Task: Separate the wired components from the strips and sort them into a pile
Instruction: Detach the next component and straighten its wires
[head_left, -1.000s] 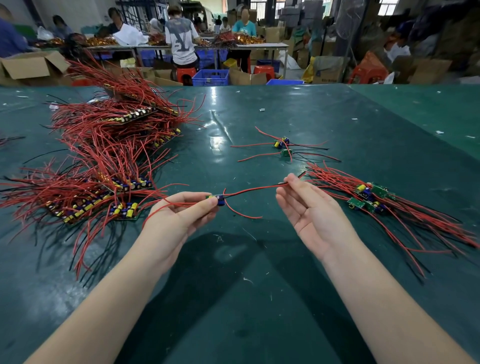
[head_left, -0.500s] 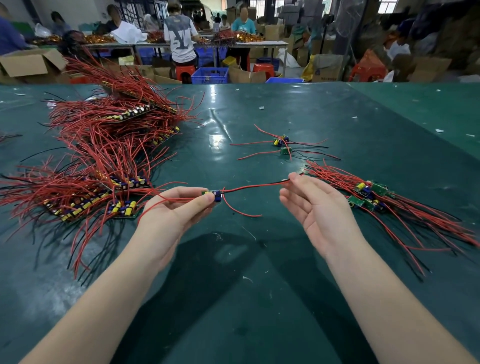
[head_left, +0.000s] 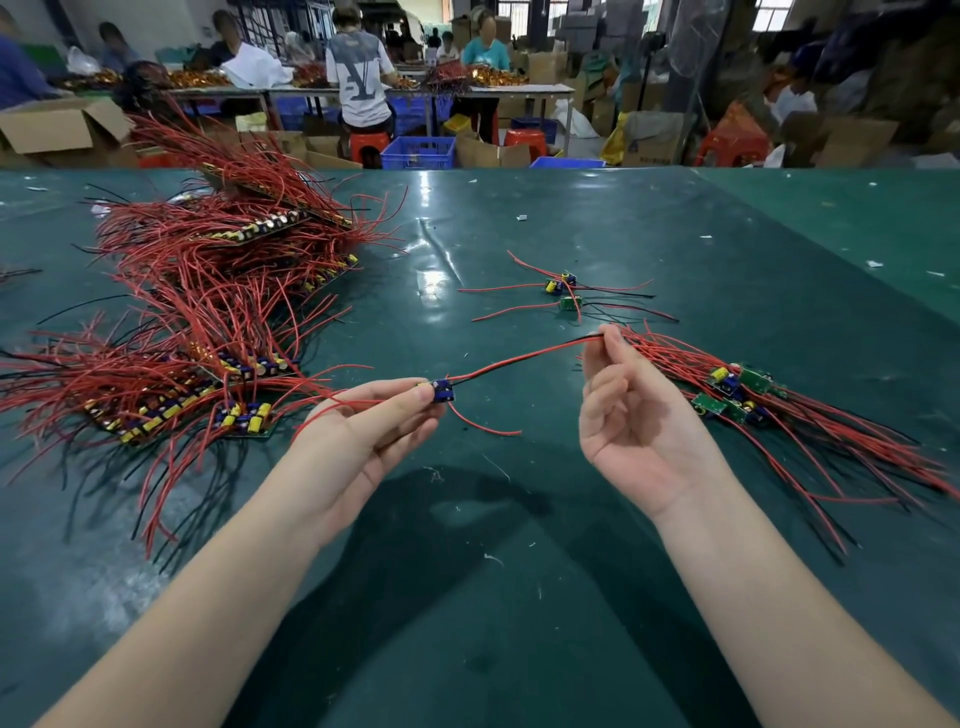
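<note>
Head view: the left hand (head_left: 363, 431) pinches one separated component (head_left: 442, 391) just left of the sorted pile (head_left: 737, 395). The right hand (head_left: 631, 410), flat-fingered a moment ago, now curls round the wire pair (head_left: 519, 358) — gathering it, I judge, to carry the piece onto the pile.

Bright overhead light glares off the table (head_left: 431, 244) — edges bowed, background soft.
</note>
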